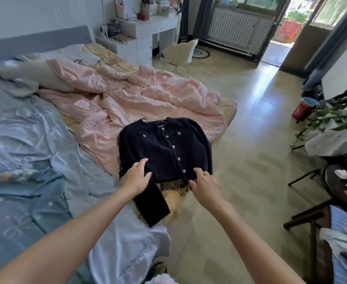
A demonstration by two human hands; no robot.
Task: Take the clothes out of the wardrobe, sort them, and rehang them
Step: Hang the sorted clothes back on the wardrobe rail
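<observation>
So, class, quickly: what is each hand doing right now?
Left hand: open, fingers resting flat on the cardigan.
Right hand: open, fingertips touching the cardigan's hem, no grip on it.

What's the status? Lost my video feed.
Left hand and right hand open, flat on dark cardigan. Cardigan on bed, hanger in collar. Fringed garment underneath.

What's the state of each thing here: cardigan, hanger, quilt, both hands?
Dark navy buttoned cardigan: buttoned up, lying flat, front up, at the bed corner.
Black hanger: inside the cardigan's collar, only partly visible.
Tan fringed garment: under the cardigan, fringe sticking out below the hem.
Pink quilt: rumpled, unfolded on the bed.
Left hand: fingers straight, resting on the cardigan.
Right hand: fingertips touching the cardigan's hem.
</observation>
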